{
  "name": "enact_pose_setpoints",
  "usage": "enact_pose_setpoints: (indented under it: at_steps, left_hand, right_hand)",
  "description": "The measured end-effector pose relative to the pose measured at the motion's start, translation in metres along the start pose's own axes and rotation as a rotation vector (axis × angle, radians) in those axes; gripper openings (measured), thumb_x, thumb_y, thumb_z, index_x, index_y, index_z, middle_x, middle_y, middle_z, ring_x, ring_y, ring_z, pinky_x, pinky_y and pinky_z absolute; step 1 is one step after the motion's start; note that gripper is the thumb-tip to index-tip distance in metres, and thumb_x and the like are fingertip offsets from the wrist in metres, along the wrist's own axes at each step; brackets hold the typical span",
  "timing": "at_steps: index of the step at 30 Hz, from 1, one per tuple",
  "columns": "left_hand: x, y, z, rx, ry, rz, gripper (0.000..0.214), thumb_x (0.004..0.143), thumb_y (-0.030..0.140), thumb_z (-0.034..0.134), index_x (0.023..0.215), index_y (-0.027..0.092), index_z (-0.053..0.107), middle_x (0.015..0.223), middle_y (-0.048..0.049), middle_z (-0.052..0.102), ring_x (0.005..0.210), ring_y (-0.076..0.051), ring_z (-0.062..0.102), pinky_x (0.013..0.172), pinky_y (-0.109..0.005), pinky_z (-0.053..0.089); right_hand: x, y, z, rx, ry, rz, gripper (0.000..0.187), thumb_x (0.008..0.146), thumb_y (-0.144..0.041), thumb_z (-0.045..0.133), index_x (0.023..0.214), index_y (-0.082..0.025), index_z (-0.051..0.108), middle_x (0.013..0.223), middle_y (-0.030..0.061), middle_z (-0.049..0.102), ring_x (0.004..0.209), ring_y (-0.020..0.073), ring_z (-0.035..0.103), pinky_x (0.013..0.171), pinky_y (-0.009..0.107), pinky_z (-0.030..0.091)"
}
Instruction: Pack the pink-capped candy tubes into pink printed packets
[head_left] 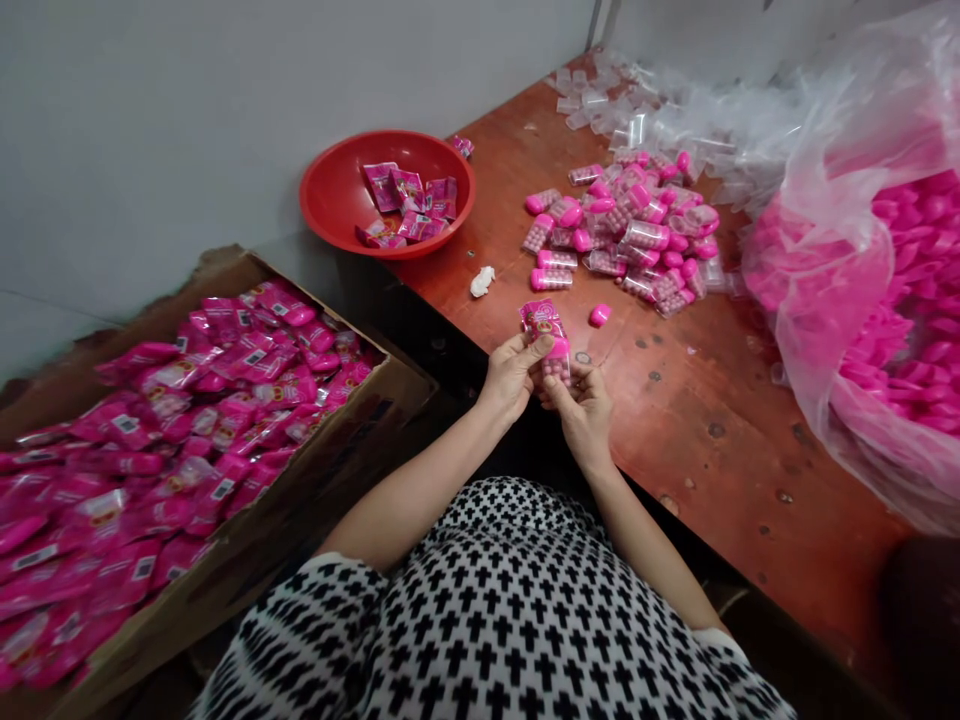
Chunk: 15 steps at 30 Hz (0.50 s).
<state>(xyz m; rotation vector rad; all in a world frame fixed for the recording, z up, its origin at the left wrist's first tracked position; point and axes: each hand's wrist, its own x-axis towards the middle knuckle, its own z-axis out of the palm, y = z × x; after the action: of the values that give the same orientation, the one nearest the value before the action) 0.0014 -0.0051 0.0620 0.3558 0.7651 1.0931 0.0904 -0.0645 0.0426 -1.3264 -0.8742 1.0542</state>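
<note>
Left hand and right hand, close together at the near edge of the desk: thumbs uppermost, fingers curled, pinching. Left forearm and right forearm, bare, slant inward toward that edge.

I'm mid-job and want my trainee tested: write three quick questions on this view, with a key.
1. What does the red bowl hold?
A) Loose white beads
B) Pink packets
C) A coil of rope

2. True or false: the cardboard box stands on top of the table.

3. Fill in: the tube held in the left hand and right hand has a ____ cap.

Key: 1. B. 2. False; it is off the table, to the person's left. 3. Pink.
</note>
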Motion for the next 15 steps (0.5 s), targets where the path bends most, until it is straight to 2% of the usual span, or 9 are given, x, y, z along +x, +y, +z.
enact_pose_setpoints:
  at_steps: [5, 10, 15]
  left_hand:
    - [0.003, 0.0, -0.004, 0.067, -0.016, -0.091, 0.034, 0.055, 0.031, 0.084, 0.07, 0.011, 0.061, 0.062, -0.0037, 0.065, 0.056, -0.013, 0.061, 0.061, -0.028, 0.051]
    - [0.003, 0.007, -0.004, 0.191, -0.074, -0.087, 0.032, 0.054, 0.031, 0.084, 0.066, 0.01, 0.062, 0.061, -0.0048, 0.065, 0.055, -0.013, 0.061, 0.057, -0.026, 0.05]
    - [0.002, 0.011, 0.0, 0.273, -0.04, -0.044, 0.032, 0.052, 0.031, 0.084, 0.059, 0.01, 0.061, 0.057, -0.0033, 0.063, 0.052, -0.011, 0.059, 0.057, -0.026, 0.049]
  right_hand:
    - [0.003, 0.002, -0.004, 0.043, -0.022, 0.039, 0.032, 0.072, -0.036, 0.071, 0.095, -0.022, 0.055, 0.074, -0.0034, 0.064, 0.055, 0.0105, 0.062, 0.052, 0.025, 0.056]
    - [0.007, 0.0, -0.009, 0.187, -0.11, 0.152, 0.029, 0.07, -0.035, 0.072, 0.089, -0.021, 0.055, 0.067, -0.0052, 0.063, 0.05, 0.0096, 0.061, 0.047, 0.023, 0.053]
    - [0.006, -0.001, -0.006, 0.09, -0.03, 0.056, 0.031, 0.07, -0.035, 0.073, 0.093, -0.022, 0.056, 0.075, -0.0034, 0.066, 0.056, 0.0109, 0.063, 0.054, 0.025, 0.056]
